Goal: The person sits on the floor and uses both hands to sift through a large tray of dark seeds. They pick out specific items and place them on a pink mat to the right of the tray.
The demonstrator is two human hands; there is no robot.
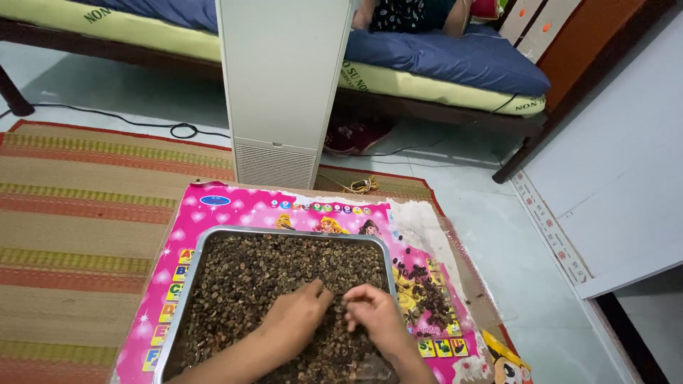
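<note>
My forearms enter at the bottom edge, cut off below the wrist line, so nothing of the elbows shows. The left hand (299, 313) lies palm down in the tray (186, 284), fingers curled into the beans (249, 274); I cannot tell whether it grips any, as the fingertips are buried. The right hand (376, 313) sits just beside it, fingers bent inward and pinched together over the beans; whatever is between the fingertips is too small to make out.

The tray is a shallow metal rectangle, filled nearly rim to rim with small dark brown beans. Its near edge runs out of the picture, and the near right corner is hidden under my right wrist. The tray rests on a pink poster (235, 203) with cartoon figures and lettered squares; most of the poster is covered by the tray, and its lower part is cut off.

A separate small pile (423, 291) of darker pieces lies on the poster just right of the tray, apart from it. Individual pieces are blurred together.

The poster lies on a striped mat (78, 206). Beyond it stands a white cabinet (281, 85), its top out of view. Behind is a bed (441, 67) with a blue cover; a person lies on it, only partly visible. A black cable (178, 129) runs along the floor.
</note>
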